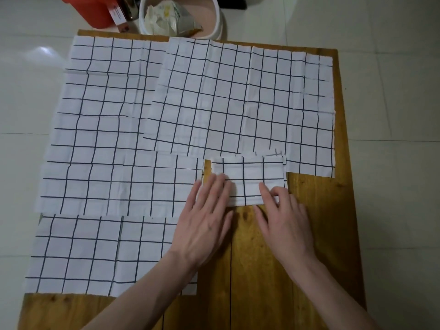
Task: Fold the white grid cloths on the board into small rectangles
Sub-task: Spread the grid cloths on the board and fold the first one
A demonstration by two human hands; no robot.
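Left hand: the left hand (pixel 204 225) lies flat, fingers (pixel 214 186) straight and together, pressing on the left end of the folded cloth (pixel 247 179).
Right hand: the right hand (pixel 283 217) rests on the folded cloth's near right corner; its fingers are curled and the thumb and forefinger pinch the cloth edge there.
Folded cloth: a small white grid rectangle in several layers, lying on the bare wood of the table (pixel 309 234) in front of the person, its far edge touching the far right cloth (pixel 238 103).
Near left cloth: the near left cloth (pixel 95 256) lies flat at the table's near left, partly under the left forearm.
Middle left cloth: the middle left cloth (pixel 142 184) lies flat just beyond it, its right edge just beside the folded cloth.
Far cloths: the far left cloth (pixel 102 91) hangs past the table's left edge; the far right cloth overlaps it.
Floor beyond: a white tub (pixel 216 20) holding crumpled wrappers (pixel 169 17) stands on the pale tiled floor (pixel 381 32) beside a red container (pixel 90 10).
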